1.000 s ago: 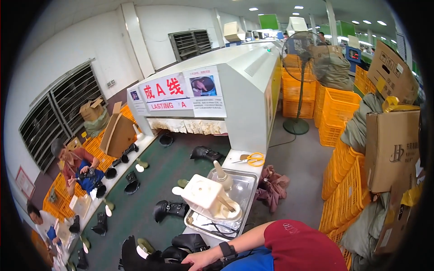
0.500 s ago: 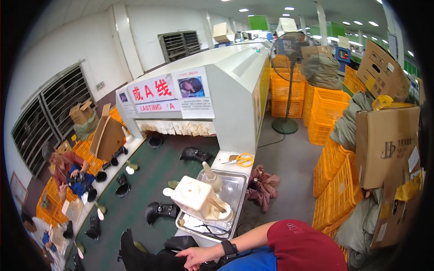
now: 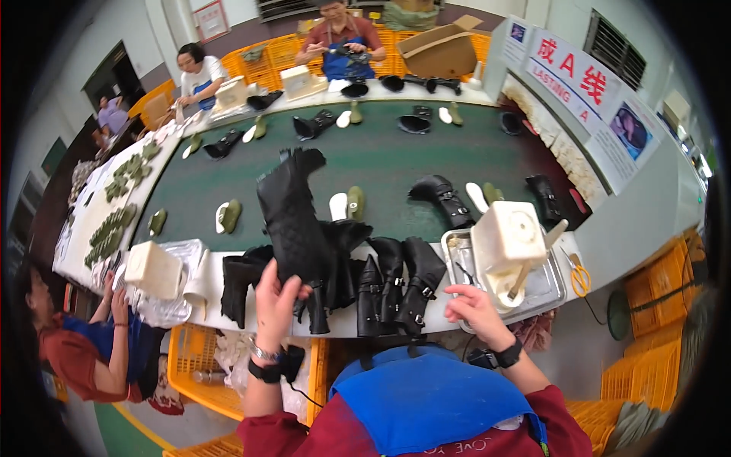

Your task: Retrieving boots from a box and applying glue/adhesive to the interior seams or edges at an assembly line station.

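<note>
- The left hand (image 3: 276, 293) is closed round the lower edge of a tall black boot upper (image 3: 293, 217), fingers curled onto the leather, and holds it upright above the near edge of the white work ledge (image 3: 346, 324). A dark band sits on that wrist.
- The right hand (image 3: 472, 308) is loosely half-curled with nothing in it; it hovers at the ledge edge, just in front of the metal tray (image 3: 544, 286). A black watch is on its wrist.
- Between the two hands, a row of black buckled boots (image 3: 396, 286) stands on the ledge, touching one another; the nearest one is just left of the right hand.
- Left of the left hand, another black boot piece (image 3: 240, 278) droops over the ledge.
- Just beyond the right hand, a cream plastic tub (image 3: 509, 236) stands in the tray with brush handles sticking out of it; yellow-handled scissors (image 3: 580, 278) lie to its right.
- Far left of the left hand, a second cream tub (image 3: 152, 268) sits on a foil-lined tray, with a co-worker's hands (image 3: 114, 297) raised beside it.
- Beyond both hands runs the green conveyor belt (image 3: 396, 164), carrying scattered black boots and pale and olive shoe lasts, well apart from one another.
- Farthest off, other workers sit on the belt's far side, with yellow crates (image 3: 266, 53) behind them.
</note>
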`<state>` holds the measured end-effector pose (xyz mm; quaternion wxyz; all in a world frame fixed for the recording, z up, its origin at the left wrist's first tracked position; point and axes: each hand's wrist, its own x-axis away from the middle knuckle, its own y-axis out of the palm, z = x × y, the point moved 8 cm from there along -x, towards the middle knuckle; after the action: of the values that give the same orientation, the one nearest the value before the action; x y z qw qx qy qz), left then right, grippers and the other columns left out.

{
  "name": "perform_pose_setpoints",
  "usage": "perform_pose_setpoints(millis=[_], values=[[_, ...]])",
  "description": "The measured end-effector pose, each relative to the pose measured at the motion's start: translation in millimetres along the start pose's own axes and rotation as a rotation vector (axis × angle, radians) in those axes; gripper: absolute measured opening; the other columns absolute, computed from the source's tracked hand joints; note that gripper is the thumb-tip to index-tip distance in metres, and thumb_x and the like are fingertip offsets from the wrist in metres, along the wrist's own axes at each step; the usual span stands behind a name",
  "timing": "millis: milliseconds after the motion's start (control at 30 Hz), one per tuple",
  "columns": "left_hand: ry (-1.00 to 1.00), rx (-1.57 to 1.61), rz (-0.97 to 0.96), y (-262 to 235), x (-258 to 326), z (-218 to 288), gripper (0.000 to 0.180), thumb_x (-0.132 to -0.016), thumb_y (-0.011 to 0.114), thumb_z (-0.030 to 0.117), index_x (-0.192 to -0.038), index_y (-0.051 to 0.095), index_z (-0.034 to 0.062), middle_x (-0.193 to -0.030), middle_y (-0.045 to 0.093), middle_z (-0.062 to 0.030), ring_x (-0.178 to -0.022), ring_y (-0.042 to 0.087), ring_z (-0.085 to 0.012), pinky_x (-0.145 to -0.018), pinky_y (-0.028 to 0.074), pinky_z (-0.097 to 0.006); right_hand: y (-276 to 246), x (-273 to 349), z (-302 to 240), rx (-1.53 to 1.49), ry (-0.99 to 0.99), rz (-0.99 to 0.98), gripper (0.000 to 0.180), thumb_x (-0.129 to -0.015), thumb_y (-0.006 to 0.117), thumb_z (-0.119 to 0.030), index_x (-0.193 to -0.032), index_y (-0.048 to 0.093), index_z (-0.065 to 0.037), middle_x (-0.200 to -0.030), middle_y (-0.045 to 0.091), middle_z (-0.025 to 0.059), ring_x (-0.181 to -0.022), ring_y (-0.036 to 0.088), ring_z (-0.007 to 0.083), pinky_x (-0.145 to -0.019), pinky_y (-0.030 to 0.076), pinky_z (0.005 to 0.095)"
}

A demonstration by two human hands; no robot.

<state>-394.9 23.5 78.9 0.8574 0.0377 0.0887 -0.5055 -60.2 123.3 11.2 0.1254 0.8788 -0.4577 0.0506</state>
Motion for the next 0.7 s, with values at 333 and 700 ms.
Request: perform_pose_setpoints(millis=[333,700], values=[[0.091,-0.754,0.181,-152,-154,4,0.04,-0.081,0.056,0.003,-0.12,0.05,-0.0013,-0.086,0.065,-0.0178,-0.064,0.066,-0.0203,-0.061,0.053,-0.032,-80,36,6,-0.028,0.011,0.319,0.022,-0.089,0.056,-0.008,-0.109,0.057,0.002,-0.075,0.063,0.007,-0.063,0.058,0.01,-0.06,0.048,0.0217],[-0.055,-1.589,0.134,-138,-317,-121,0.016,-0.087,0.047,0.01,-0.093,0.059,0.0006,-0.091,0.065,-0.0207,-0.086,0.064,-0.037,-0.075,0.053,-0.044,-104,76,5,-0.009,0.067,0.58,0.018,-0.09,0.054,-0.009,-0.104,0.057,0.001,-0.073,0.062,0.007,-0.06,0.057,0.0108,-0.057,0.047,0.0214]])
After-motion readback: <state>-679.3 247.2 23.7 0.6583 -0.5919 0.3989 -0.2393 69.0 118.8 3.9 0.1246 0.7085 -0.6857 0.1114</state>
